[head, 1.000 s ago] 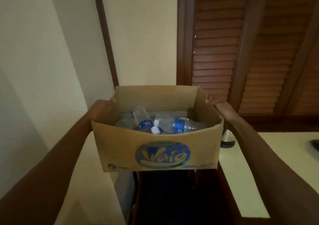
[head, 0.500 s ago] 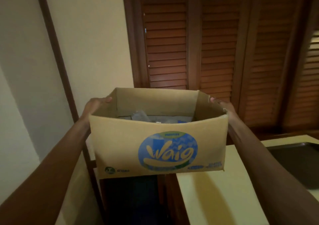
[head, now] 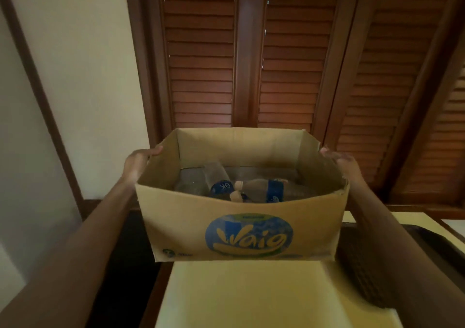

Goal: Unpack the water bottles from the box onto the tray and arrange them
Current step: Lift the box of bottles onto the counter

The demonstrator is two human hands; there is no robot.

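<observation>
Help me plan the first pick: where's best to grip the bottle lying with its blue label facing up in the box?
Probably the blue-labelled bottle mid-body at its label, reaching down through the cardboard box's open top. It lies sideways, uppermost, white cap pointing left.

We face dark wooden louvered shutters (head: pixel 289 50) — several panels side by side, thin slivers of daylight at their edges. Left of them, a plain cream wall (head: pixel 83 63) crossed by a dark wood trim strip (head: pixel 42 96). Below us, a pale yellow tabletop (head: pixel 251 295) — dim, warm light throughout.
</observation>
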